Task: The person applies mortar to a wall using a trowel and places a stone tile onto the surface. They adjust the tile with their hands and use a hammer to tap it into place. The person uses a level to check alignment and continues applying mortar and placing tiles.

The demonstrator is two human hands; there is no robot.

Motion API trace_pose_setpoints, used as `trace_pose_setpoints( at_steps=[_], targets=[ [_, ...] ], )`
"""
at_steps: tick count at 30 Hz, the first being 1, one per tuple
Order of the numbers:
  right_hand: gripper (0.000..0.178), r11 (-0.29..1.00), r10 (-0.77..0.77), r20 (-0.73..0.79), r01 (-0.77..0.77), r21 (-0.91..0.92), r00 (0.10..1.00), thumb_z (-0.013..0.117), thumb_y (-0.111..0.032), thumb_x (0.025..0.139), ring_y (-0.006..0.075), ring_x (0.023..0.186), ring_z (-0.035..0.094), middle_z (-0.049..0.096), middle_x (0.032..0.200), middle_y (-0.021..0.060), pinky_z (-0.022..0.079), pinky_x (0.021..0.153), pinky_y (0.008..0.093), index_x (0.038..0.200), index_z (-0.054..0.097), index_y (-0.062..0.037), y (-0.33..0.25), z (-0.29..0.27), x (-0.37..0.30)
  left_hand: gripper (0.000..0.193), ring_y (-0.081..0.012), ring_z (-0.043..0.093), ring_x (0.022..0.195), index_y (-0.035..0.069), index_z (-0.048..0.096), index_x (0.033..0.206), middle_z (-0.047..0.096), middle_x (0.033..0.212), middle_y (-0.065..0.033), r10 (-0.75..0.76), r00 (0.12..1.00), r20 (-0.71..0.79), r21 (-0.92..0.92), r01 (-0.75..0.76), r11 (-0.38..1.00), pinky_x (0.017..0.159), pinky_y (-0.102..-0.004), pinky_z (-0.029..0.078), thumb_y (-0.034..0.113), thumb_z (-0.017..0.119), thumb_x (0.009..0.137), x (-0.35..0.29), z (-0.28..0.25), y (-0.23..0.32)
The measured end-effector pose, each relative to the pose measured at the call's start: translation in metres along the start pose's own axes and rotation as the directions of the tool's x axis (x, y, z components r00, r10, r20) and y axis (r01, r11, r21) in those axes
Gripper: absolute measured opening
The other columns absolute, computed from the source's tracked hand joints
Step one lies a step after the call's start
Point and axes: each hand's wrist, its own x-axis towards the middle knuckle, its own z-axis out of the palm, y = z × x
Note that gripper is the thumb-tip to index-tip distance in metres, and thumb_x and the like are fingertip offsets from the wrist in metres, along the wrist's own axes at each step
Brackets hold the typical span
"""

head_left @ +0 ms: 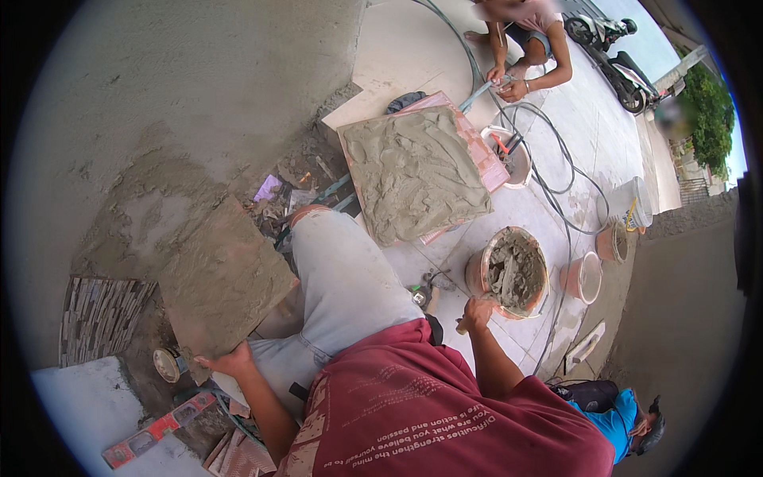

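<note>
My left hand [229, 361] grips the lower corner of a square tile [230, 278] whose face is coated with grey mortar. The tile stands tilted beside the wall, left of my knee. On my right, my right hand [477, 312] is closed round the handle of a trowel [462, 325] at the near rim of a bucket [475, 274]. Wet mortar [520, 266] fills that bucket, and the trowel's blade cannot be made out clearly in it. Ahead of me, a thick, uneven mortar layer [417, 175] covers another tile on a stack of reddish tiles [481, 155].
A crouching person's hands [509, 83] hold a strap-like piece near looped cables [548, 119]. Smaller buckets [586, 278] stand right. A red level [159, 429], a strip-patterned tile [103, 318] and a round tin [167, 365] lie left. Another person in blue [612, 425] is lower right.
</note>
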Motion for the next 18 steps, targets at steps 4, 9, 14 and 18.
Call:
trace_pose_setpoints(
  at_steps=[4,9,14,18],
  targets=[
    [0.023,0.914,-0.042,0.288,0.153,-0.376,0.957,0.067,-0.031,0.082,0.0181,0.083,0.07,0.075,0.094,0.0095,0.043,0.074,0.04,0.092,0.077,-0.0133,-0.036,0.06,-0.013,0.082,-0.0359,0.033,0.144,0.013,0.037,0.152,0.037,0.157,-0.0107,-0.017,1.0,0.019,-0.045,0.018,0.999,0.115,-0.0632,0.027,0.067,0.049,0.091,-0.002,-0.001,-0.001],
    [0.048,0.658,0.436,0.327,-0.544,0.52,0.839,0.063,-0.028,0.087,0.044,0.086,0.067,0.067,0.091,0.029,0.048,0.074,0.0526,0.115,0.044,0.0059,-0.055,0.049,-0.075,0.086,-0.0355,0.034,0.143,0.015,0.038,0.152,0.037,0.157,-0.0098,-0.048,0.998,-0.041,-0.046,0.046,0.998,0.115,-0.0624,0.027,0.071,0.051,0.088,-0.011,0.01,-0.004],
    [0.039,0.681,0.175,0.064,-0.168,0.713,0.982,0.058,-0.027,0.092,0.0506,0.079,0.06,0.06,0.086,0.0327,0.046,0.074,0.0542,0.108,0.042,0.0051,-0.048,-0.107,-0.061,0.088,-0.0343,0.033,0.143,0.019,0.039,0.152,0.038,0.156,-0.0076,-0.036,0.995,-0.091,-0.01,0.035,0.999,0.115,-0.0617,0.027,0.074,0.053,0.084,-0.022,0.022,-0.004],
    [0.033,0.697,-0.052,-0.018,0.049,0.716,0.999,0.062,-0.018,0.085,0.0472,0.078,0.058,0.059,0.084,0.0289,0.048,0.075,0.048,0.103,0.054,0.0086,-0.108,-0.187,0.069,0.077,-0.0339,0.037,0.141,0.02,0.043,0.149,0.042,0.153,-0.0072,-0.024,0.999,-0.044,-0.052,0.022,0.998,0.114,-0.0578,0.031,0.072,0.04,0.092,-0.021,0.022,-0.007]
  ],
)
